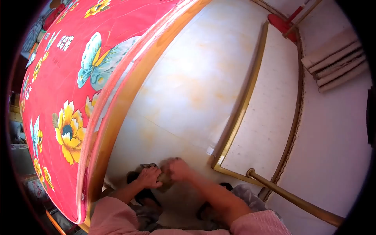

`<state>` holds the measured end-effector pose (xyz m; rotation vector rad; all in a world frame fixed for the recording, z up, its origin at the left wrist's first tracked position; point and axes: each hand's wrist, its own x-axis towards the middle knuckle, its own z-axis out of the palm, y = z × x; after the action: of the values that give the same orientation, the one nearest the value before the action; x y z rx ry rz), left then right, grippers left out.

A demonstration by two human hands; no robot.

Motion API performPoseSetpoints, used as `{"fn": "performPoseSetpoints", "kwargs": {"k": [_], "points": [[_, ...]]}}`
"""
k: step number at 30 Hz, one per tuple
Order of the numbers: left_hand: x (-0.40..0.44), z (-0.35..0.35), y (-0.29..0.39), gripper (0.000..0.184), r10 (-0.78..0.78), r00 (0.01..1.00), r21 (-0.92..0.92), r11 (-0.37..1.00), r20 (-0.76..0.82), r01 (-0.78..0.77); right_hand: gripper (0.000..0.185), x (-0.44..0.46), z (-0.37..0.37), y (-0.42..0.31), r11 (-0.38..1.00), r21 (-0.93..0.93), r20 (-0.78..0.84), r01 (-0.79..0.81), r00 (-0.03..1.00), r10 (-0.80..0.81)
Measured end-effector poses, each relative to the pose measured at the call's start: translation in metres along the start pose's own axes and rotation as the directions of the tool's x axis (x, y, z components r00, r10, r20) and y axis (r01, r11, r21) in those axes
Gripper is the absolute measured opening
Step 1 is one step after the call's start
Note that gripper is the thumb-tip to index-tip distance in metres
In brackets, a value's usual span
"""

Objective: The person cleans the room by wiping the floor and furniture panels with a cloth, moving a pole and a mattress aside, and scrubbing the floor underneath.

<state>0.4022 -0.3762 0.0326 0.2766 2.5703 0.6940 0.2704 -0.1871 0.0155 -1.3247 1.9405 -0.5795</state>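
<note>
Low in the head view, close above the floor, my left hand has its fingers curled over a crumpled grey-brown thing, perhaps a cloth; its kind is unclear. Right beside it, my right hand is closed like a fist but smeared by motion, so what its fingers hold is not plain. A dark patterned bit shows just beyond my left fingers. Both forearms reach forward from pink sleeves. Below the hands, dark shoes partly show.
At left stands a bed with a red flowered cover and a wooden side rail. Glossy pale floor stretches ahead. On the right are a gold-edged white panel, a brown pole, a red dustpan-like thing and stacked beige slabs.
</note>
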Motion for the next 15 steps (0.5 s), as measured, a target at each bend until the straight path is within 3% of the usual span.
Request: {"fn": "performPoseSetpoints", "kwargs": {"k": [2,3,5,7,8,9,10,12,14,15], "points": [[0.033,-0.021,0.018,0.041,-0.13,0.985,-0.1,0.988,-0.11,0.119,0.024,0.011,-0.032,0.037,0.988,0.103,-0.058,-0.112,0.991,0.119],[0.056,-0.034,0.028,0.041,-0.2,0.967,-0.152,0.972,-0.157,0.177,0.026,0.008,-0.066,0.051,0.99,0.075,-0.088,-0.117,0.988,0.124],[0.112,-0.044,0.042,0.038,-0.194,0.93,-0.156,0.976,-0.312,0.151,0.026,-0.004,-0.136,0.075,0.982,-0.048,-0.157,-0.182,0.972,0.173],[0.174,-0.064,0.059,0.036,-0.216,0.916,-0.133,0.974,-0.338,0.181,0.022,-0.013,-0.181,0.114,0.956,-0.1,-0.285,-0.276,0.928,0.238],[0.204,-0.077,0.071,0.04,-0.239,0.923,-0.133,0.969,-0.3,0.208,0.022,-0.022,-0.198,0.132,0.944,-0.096,-0.352,-0.317,0.897,0.266],[0.23,-0.078,0.078,0.044,-0.181,0.899,-0.102,0.983,-0.399,0.152,0.025,-0.034,-0.196,0.161,0.905,-0.109,-0.463,-0.41,0.827,0.319],[0.249,-0.089,0.09,0.047,-0.164,0.907,-0.078,0.986,-0.388,0.145,0.03,-0.041,-0.19,0.185,0.858,-0.112,-0.569,-0.501,0.741,0.358],[0.276,-0.088,0.1,0.047,-0.125,0.962,0.028,0.99,-0.243,0.136,0.039,-0.046,-0.194,0.184,0.778,-0.148,-0.492,-0.611,0.727,0.478],[0.283,-0.08,0.096,0.047,-0.083,0.97,0.125,0.986,-0.23,0.114,0.056,-0.039,-0.186,0.172,0.668,-0.226,-0.412,-0.71,0.69,0.595],[0.28,-0.074,0.093,0.047,-0.066,0.973,0.172,0.979,-0.22,0.105,0.057,-0.036,-0.178,0.161,0.681,-0.234,-0.346,-0.694,0.714,0.609]]}}
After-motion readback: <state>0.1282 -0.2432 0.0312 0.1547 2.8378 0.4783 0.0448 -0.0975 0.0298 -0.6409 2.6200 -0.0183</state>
